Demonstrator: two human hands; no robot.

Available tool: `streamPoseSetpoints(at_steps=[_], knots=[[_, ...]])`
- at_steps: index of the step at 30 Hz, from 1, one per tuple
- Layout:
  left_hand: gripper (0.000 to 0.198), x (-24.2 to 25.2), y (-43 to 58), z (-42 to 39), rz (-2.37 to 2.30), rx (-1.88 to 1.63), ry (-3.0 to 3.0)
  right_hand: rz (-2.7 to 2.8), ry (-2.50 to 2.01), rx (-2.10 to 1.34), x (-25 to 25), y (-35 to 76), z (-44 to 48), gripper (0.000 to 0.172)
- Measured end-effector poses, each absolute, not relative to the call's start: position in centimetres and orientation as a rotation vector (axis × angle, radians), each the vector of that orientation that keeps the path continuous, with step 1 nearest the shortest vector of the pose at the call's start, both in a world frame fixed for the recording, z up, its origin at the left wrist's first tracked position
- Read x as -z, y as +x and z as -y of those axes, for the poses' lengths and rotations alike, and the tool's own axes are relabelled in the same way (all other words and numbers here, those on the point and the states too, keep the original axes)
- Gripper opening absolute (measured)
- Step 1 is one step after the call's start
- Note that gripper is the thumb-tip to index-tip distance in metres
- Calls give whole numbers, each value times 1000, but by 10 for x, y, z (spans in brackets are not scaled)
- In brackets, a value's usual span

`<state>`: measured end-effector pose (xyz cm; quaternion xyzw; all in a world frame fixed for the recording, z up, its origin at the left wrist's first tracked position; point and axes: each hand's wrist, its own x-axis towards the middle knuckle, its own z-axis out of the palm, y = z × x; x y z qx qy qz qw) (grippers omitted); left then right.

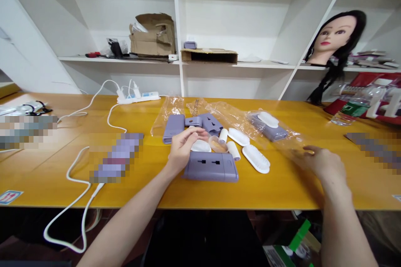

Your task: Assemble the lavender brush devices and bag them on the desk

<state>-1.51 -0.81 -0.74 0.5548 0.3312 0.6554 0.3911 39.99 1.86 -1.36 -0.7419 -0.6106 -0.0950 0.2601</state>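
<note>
My left hand (184, 144) is over the table's middle with its fingers loosely curled, beside a white oval piece (201, 146) and above a purple case (211, 167) with two dark slots. Whether it grips anything cannot be made out. On the right, my right hand (326, 164) has its fingers pinched at the end of a clear plastic bag (294, 144). A purple case with a white oval piece (268, 119) on top lies by that bag. Between the hands are white rollers (233, 150), white bristled ovals (256, 159) and another slotted purple part (210, 123).
Behind are white shelves with a cardboard box (153, 35) and a mannequin head (335, 37). A power strip (138, 97) with white cables sits at the back left. A blurred device (119, 156) lies left, a water bottle (352, 108) right.
</note>
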Motion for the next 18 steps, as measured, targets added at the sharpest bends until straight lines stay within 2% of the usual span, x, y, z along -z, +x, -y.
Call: streamPoseSetpoints(at_steps=[3,8,10,13,18], knots=[[24,6,-15,9,-837,-1665,1408,1824,-1932,63,10,386,-22,46],[21,7,-14,8,-831,-1663,1415,2178,-1476,74,15,372,-40,39],[20,9,-14,7,-827,-1656,1424,2174,-1466,109,23,377,-51,42],[20,10,-14,5,-812,-1649,1454,2176,-1473,119,35,389,-64,59],[20,9,-13,6,-822,-1618,1482,2142,-1509,248,42,388,-76,53]])
